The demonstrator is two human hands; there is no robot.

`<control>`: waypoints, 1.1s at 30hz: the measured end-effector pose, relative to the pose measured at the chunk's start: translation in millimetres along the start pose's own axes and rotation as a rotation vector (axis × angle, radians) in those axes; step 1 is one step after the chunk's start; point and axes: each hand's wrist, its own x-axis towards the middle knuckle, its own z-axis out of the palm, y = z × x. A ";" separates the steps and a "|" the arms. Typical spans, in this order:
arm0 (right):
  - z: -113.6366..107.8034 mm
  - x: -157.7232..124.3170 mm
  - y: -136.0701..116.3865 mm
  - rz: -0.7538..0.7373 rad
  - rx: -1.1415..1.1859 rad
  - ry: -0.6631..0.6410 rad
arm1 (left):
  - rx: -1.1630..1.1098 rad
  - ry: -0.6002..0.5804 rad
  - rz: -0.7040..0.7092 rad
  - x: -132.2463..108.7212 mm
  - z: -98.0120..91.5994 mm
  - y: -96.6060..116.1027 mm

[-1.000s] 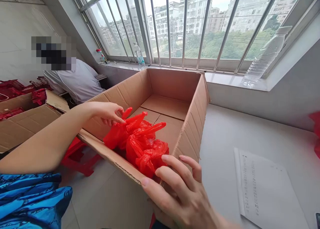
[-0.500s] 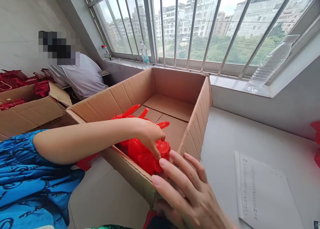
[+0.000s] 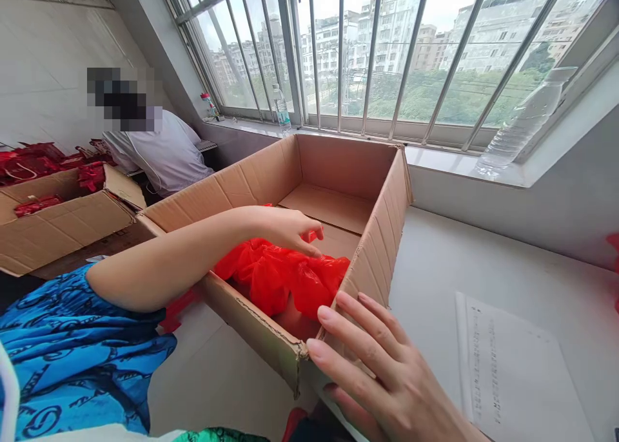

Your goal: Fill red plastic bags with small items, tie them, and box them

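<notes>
Right now our left hand (image 3: pixel 285 228) rests with loosely curled fingers on a crumpled red plastic bag (image 3: pixel 283 278), pressing it into the near corner of an open cardboard box (image 3: pixel 382 236). Our right hand (image 3: pixel 382 377) lies flat and open against the box's near outer corner, holding nothing. The box sits on a pale table (image 3: pixel 483 255) beside a printed sheet of paper (image 3: pixel 517 371). A clear water bottle (image 3: pixel 525 123) stands on the windowsill, and a person in a white shirt (image 3: pixel 162 149) sits beyond a second box (image 3: pixel 68 220) of red items. We judge the springy bag could puff back up once released. Half a second ago the bag stood taller, with its handles poking up; now it lies flatter and spread wider.
</notes>
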 end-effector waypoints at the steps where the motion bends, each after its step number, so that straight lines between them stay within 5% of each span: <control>1: 0.1 0.0 0.1 0.003 0.005 -0.002 | 0.074 0.055 -0.091 0.7 -0.7 -3.9; 5: 1.4 -0.3 -0.1 0.017 0.029 0.017 | 0.274 0.050 -0.355 4.3 6.1 -14.4; 14: 0.2 -0.2 -1.3 0.026 0.037 0.011 | 0.046 -0.111 -0.213 2.3 26.0 11.3; 18: 0.6 -1.3 -2.0 0.042 0.044 0.007 | 0.144 -0.167 -0.114 8.0 28.3 8.7; 25: -2.5 -1.6 -3.8 0.063 0.044 -0.047 | -0.189 -0.336 0.033 -5.0 0.4 1.0; 30: -1.6 -5.0 -2.3 0.084 0.041 -0.084 | -0.081 -0.003 -0.278 -7.7 -21.8 -43.7; 33: 0.3 -6.9 -0.9 0.082 0.054 -0.102 | 0.088 0.051 -0.499 -1.4 -17.3 -69.8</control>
